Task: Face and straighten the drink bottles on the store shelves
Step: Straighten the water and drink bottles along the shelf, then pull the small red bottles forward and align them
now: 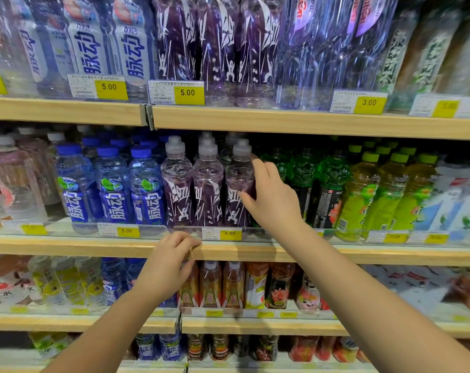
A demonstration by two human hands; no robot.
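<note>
Three purple drink bottles with grey sport caps stand in a front row on the middle shelf [67,247]. My right hand [271,196] wraps around the rightmost purple bottle [238,181], thumb on its front label, fingers behind its right side. The two purple bottles to its left [208,184] face forward. My left hand [169,261] rests lower, its fingers curled over the wooden front edge of that shelf, holding no bottle.
Blue-capped bottles [113,184] stand left of the purple row, green bottles [330,184] and yellow-green tea bottles [379,192] to the right. A clear rail with yellow price tags [230,234] runs along the shelf front. Full shelves sit above and below.
</note>
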